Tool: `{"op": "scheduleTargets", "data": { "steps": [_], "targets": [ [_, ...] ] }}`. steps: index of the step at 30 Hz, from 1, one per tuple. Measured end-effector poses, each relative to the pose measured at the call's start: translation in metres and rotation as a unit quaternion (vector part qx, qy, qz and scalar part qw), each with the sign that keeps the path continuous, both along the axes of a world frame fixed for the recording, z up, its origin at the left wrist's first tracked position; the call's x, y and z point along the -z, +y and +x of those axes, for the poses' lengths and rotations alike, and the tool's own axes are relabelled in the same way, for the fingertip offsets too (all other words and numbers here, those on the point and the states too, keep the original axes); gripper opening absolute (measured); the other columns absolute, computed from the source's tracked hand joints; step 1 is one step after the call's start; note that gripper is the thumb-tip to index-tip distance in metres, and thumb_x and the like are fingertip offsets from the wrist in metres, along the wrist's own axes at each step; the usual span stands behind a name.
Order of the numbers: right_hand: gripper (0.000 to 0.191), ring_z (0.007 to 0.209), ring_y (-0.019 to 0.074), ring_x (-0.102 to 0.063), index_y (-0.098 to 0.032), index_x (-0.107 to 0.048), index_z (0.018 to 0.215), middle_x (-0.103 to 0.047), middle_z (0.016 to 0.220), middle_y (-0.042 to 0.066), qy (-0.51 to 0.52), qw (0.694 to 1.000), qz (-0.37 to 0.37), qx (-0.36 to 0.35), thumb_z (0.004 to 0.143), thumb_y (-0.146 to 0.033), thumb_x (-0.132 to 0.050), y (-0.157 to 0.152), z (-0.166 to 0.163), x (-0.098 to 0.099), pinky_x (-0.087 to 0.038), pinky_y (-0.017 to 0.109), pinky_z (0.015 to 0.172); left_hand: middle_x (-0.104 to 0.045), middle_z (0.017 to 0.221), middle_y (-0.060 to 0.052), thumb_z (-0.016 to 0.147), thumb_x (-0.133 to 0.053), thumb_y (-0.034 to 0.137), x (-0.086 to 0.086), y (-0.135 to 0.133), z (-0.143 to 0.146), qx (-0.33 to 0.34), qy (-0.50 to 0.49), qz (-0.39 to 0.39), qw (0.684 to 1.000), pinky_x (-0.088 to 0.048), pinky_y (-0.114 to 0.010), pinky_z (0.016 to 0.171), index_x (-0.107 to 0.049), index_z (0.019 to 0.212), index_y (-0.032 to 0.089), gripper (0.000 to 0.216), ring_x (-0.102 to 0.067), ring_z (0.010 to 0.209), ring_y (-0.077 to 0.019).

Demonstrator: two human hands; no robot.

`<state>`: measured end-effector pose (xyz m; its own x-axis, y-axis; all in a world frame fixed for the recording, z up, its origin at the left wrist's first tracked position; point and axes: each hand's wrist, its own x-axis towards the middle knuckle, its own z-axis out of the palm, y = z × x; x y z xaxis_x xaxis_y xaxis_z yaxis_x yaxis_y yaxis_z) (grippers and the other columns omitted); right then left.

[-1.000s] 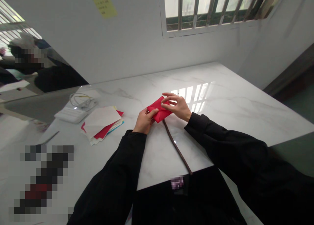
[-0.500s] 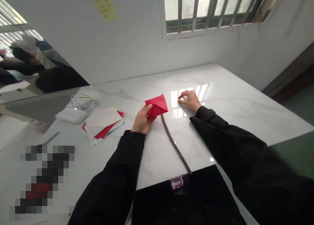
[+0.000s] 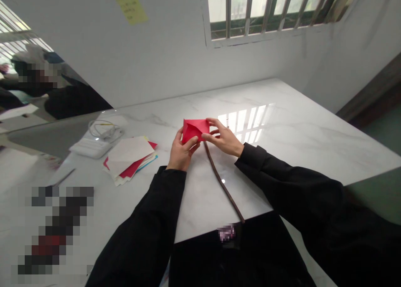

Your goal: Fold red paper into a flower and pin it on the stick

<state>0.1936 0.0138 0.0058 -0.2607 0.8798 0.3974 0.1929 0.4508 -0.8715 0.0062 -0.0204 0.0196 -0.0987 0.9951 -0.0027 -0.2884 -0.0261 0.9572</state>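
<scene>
A folded piece of red paper (image 3: pixel 196 127) is held up over the white marbled table (image 3: pixel 156 120). My left hand (image 3: pixel 181 152) grips its lower left part, thumb in front and fingers behind. At its right edge, my right hand (image 3: pixel 223 137) has thumb and fingers closed on the paper. A loose flap slants across the face turned to me. Below the paper a thin brown stick (image 3: pixel 221 180) lies on the table, reaching to the front edge; the paper hides whether its far end goes on.
Left of my hands lies a pile of coloured paper sheets (image 3: pixel 128 155), white and red on top. Behind it are a white box-like device (image 3: pixel 90 147) and a coiled cable (image 3: pixel 105 130). A yellow note (image 3: pixel 130 6) is on the wall. People sit at far left.
My right hand has moved left from above the table and taken hold of the red paper's right edge. The paper has turned a little, now more level.
</scene>
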Motion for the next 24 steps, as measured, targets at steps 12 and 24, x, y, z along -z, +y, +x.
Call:
{"op": "scheduleTargets", "data": {
  "steps": [12,24],
  "targets": [
    [0.053,0.073,0.0168,-0.073,-0.025,-0.059,0.141,-0.077,0.094,0.002,0.036,0.998,0.016,0.058,0.089,-0.025,-0.06,-0.0064,-0.0055,-0.0007,-0.062,0.03,0.068,-0.074,0.088,-0.001,0.071,-0.089,0.046,0.0038,0.0051,0.0007,-0.043,0.031,0.002,0.999,-0.054,-0.026,0.068,-0.067,0.105,0.023,0.046,-0.069,0.069,-0.0134],
    [0.036,0.075,0.0191,-0.068,-0.02,-0.075,0.093,-0.074,0.081,0.003,0.071,0.995,0.008,0.07,0.098,-0.053,-0.062,-0.0001,-0.0036,0.0021,-0.056,0.031,0.069,-0.072,0.083,0.0,0.058,-0.095,0.028,0.0033,0.0063,-0.003,-0.05,-0.031,-0.013,0.998,-0.053,-0.025,0.072,-0.067,0.091,0.018,0.045,-0.067,0.073,-0.0122]
  ]
}}
